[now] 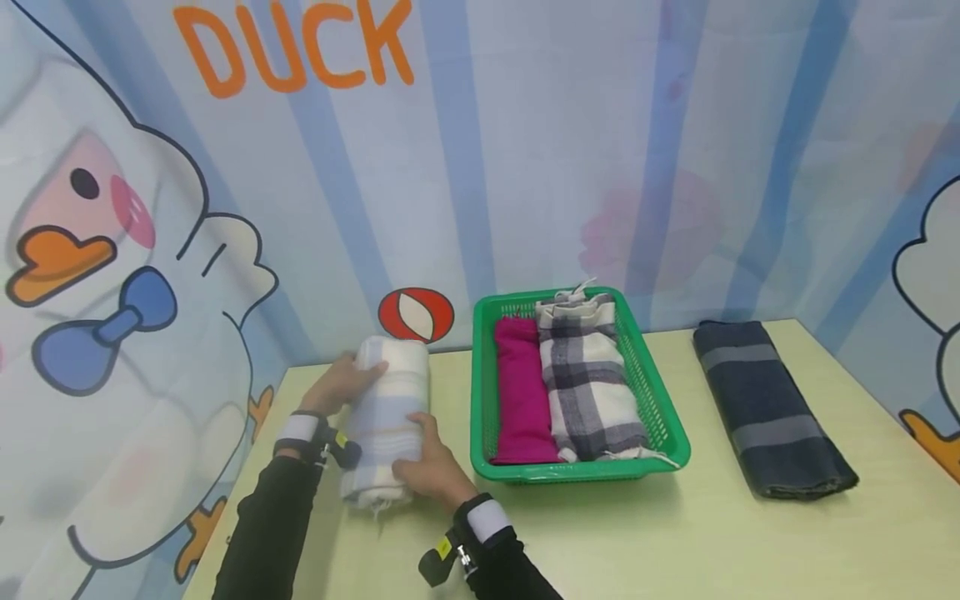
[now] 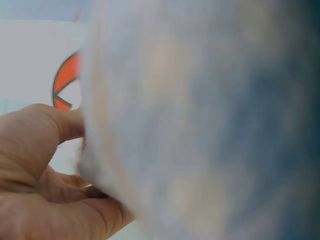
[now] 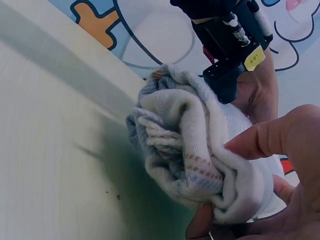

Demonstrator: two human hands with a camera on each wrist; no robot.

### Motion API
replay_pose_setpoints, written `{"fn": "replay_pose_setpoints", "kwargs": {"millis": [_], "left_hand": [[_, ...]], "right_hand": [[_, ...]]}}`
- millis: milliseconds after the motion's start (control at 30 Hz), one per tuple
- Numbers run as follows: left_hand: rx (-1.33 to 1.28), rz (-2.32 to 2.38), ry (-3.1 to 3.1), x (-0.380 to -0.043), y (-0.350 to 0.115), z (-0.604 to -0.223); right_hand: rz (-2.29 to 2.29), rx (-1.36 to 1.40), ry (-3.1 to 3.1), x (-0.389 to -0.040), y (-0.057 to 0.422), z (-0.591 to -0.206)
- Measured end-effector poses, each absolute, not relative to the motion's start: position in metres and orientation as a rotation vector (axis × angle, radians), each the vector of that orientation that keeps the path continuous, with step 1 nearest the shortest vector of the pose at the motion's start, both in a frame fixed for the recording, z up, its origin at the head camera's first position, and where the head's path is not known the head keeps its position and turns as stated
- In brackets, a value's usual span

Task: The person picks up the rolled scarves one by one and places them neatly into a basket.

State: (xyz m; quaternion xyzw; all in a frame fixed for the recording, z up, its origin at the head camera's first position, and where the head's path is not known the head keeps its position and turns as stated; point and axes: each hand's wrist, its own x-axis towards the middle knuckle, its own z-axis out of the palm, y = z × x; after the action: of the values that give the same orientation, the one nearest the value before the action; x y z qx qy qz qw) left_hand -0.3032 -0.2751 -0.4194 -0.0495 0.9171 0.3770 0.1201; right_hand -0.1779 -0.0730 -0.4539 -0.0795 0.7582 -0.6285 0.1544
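Note:
A rolled white and pale blue scarf [image 1: 390, 396] with fringed ends is between my two hands at the left of the table. My left hand [image 1: 340, 387] grips its far left side, thumb over the top. Nearer to me, my right hand [image 1: 437, 467] pinches its right side, with thumb and fingers around the folded layers. The right wrist view shows the rolled end of the scarf [image 3: 195, 145] with twisted fringe tucked in the folds. Blurred scarf cloth fills most of the left wrist view, beside my left hand [image 2: 45, 170].
A green plastic basket [image 1: 480, 392] stands right of the scarf, holding a magenta rolled cloth [image 1: 521, 392] and a black-and-white checked scarf [image 1: 588, 375]. Farther right lies a folded dark scarf with grey stripes [image 1: 772, 408]. A printed curtain [image 1: 540, 167] hangs behind the pale table [image 1: 720, 533].

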Motion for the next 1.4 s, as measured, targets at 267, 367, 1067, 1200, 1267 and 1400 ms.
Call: {"fn": "replay_pose_setpoints", "kwargs": {"millis": [267,367,1067,1200,1267,1400], "left_hand": [[-0.031,1.313,2.604,-0.303,-0.271,-0.405],[-0.029,1.346,2.591,-0.303,-0.267,-0.400],[-0.056,1.449,2.537,-0.296,-0.253,-0.373],[-0.037,1.511,2.520,-0.295,-0.251,-0.370],[-0.034,1.538,2.506,-0.295,-0.250,-0.368],[-0.046,1.557,2.493,-0.294,-0.250,-0.366]], "right_hand": [[-1.879,-0.242,2.138,-0.179,-0.068,-0.446],[-1.891,-0.226,2.155,-0.179,-0.067,-0.443],[-1.923,-0.258,2.218,-0.175,-0.062,-0.424],[-1.911,-0.277,2.258,-0.174,-0.059,-0.419],[-1.904,-0.286,2.270,-0.174,-0.057,-0.416],[-1.892,-0.288,2.286,-0.173,-0.053,-0.411]]}}
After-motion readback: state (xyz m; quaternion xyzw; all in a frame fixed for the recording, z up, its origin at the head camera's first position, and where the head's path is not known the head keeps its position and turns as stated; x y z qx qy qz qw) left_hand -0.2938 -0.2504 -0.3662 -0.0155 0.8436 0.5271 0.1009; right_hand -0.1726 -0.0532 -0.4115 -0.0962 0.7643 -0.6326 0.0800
